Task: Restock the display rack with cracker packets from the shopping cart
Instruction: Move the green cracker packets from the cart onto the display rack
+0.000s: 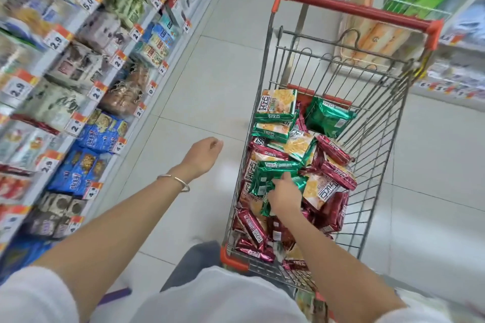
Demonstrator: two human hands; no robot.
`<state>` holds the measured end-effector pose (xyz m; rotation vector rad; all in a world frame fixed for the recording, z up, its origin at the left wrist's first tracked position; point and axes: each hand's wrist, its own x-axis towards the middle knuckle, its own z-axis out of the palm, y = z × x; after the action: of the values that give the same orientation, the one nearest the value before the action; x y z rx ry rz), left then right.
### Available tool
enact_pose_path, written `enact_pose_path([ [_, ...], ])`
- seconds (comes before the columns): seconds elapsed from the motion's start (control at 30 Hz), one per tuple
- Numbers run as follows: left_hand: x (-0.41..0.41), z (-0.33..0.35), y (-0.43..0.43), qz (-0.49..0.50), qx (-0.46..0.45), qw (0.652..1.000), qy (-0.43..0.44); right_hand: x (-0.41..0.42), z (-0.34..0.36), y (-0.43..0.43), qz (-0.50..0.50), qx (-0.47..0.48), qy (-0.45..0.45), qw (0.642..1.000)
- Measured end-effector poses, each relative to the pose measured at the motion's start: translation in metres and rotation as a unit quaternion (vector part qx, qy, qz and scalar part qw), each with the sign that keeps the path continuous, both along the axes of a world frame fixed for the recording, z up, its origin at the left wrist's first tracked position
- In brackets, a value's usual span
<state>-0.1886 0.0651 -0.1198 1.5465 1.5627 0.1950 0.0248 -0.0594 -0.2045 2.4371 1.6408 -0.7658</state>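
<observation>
Tip: right fingers (284, 178) clamped on green packet (265, 178) in cart (380, 139), so lift clear, swing to rack (105, 167) at 9 o'clock, left fingers (215, 143) loosely curled, empty.

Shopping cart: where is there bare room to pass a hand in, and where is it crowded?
Free: the far end of the cart, bare wire between the red handle and the packet pile; also the tiled floor between display rack and cart. Crowded: the near half, heaped with packets, where the right hand grips a green packet.
</observation>
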Motion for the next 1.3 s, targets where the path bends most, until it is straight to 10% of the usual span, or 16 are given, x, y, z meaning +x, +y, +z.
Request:
enact_pose_path([
  [0.13,0.02,0.001,0.005,0.01,-0.035,0.998,-0.057,0.071,0.034,0.001,-0.137,0.062,0.146,0.978],
  [0.33,0.064,0.012,0.008,-0.031,-0.068,0.989,-0.128,0.149,0.124,-0.025,-0.239,0.082,0.456,0.853],
  [0.5,0.105,0.03,-0.012,-0.151,-0.254,0.94,-0.168,0.154,0.119,-0.023,-0.266,0.063,0.713,0.646],
  [0.63,0.112,0.04,-0.018,-0.057,-0.374,0.892,-0.248,0.129,0.092,-0.008,-0.335,0.078,0.761,0.55],
  [0.7,0.101,0.043,-0.006,0.023,-0.309,0.916,-0.253,0.121,0.072,0.002,-0.408,0.1,0.688,0.592],
  [0.8,0.066,0.041,0.02,0.146,-0.206,0.929,-0.27,0.1,0.047,0.012,-0.409,0.066,0.456,0.788],
  [0.93,0.028,0.046,0.033,0.211,-0.168,0.92,-0.283,0.064,0.024,0.028,-0.069,0.024,0.197,0.978],
  [1.1,0.011,0.043,0.026,0.229,-0.181,0.912,-0.289,0.038,0.003,0.027,0.147,-0.04,-0.044,0.987],
  [1.3,0.012,0.034,0.018,0.237,-0.195,0.906,-0.292,0.015,-0.001,0.037,0.161,-0.027,0.019,0.986],
])
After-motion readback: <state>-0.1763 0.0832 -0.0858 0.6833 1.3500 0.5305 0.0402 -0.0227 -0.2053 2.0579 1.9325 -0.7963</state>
